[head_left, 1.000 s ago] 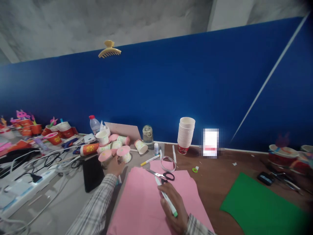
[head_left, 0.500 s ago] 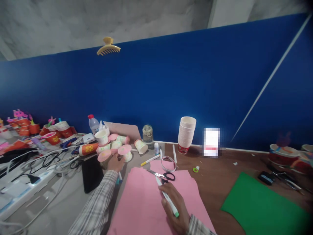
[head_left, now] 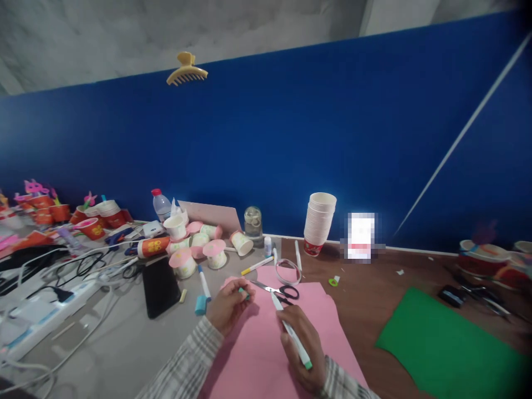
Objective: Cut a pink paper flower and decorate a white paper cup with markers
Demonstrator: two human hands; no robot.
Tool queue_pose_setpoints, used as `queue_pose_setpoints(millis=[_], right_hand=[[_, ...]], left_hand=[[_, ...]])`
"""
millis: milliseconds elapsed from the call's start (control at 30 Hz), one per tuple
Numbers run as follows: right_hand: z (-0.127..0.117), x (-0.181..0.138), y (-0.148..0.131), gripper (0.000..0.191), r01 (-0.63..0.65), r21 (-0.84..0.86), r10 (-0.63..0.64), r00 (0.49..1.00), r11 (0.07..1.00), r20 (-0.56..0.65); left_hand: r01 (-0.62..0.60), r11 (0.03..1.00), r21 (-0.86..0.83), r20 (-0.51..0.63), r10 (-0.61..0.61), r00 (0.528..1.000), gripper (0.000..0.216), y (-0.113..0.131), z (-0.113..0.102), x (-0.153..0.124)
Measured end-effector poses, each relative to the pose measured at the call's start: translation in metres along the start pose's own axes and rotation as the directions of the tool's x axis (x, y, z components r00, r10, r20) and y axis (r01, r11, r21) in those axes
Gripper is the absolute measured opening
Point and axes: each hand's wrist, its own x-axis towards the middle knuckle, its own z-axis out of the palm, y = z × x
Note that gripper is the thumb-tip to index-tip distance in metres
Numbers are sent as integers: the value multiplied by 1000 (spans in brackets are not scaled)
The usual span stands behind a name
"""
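Over the left edge of the pink paper [head_left: 245,354], my left hand [head_left: 229,305] pinches a small green marker cap [head_left: 244,293], mostly covered by the fingers. My right hand [head_left: 301,346] grips a white marker [head_left: 296,335] with a green end, its other end pointing away from me. Just beyond that tip, black-handled scissors [head_left: 287,291] lie on the pink paper. Behind them rests a roll of clear tape [head_left: 287,271]. Left of my left hand are a blue-capped marker [head_left: 204,282] and a small light-blue block [head_left: 200,305].
Small paper cups with pink discs [head_left: 215,254] cluster at the back left, near a black phone [head_left: 161,288]. Cables and a power strip [head_left: 45,316] fill the left side. A stack of paper cups [head_left: 320,224] stands by the blue partition [head_left: 266,138]. Green paper [head_left: 449,343] lies right.
My left hand has come back from the paper cups toward the pink paper, now with the green cap in its fingers. My right hand still holds the marker.
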Motion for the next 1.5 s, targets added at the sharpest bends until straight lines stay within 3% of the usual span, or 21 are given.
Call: queue_pose_setpoints(millis=[133,400,767,1033,1200,1367,1500], right_hand=[[-1,-4,1,40,77,-76,-69,992,994,102],[-5,8,-13,50,144,25,-143,915,989,377],[-3,12,-12,46,124,28,-125,910,992,396],[-1,13,-13,43,112,1,-103,913,994,396],[0,12,-12,40,100,-9,-88,911,995,403],[1,10,-11,41,101,-8,-89,911,995,403],[1,11,-13,41,95,-14,-81,909,995,409]], left_hand=[[128,969,-212,-38,-139,990,17,-9,3,3],[174,946,-272,-49,-194,980,12,-16,2,7],[149,950,-275,90,-129,988,18,-26,-6,10],[122,969,-215,63,-111,992,31,-22,-1,4],[98,983,-158,113,-81,990,37,-19,4,-2],[37,995,-92,149,-23,989,33,-21,3,-4],[-81,997,-10,164,82,983,28,-25,1,-5]])
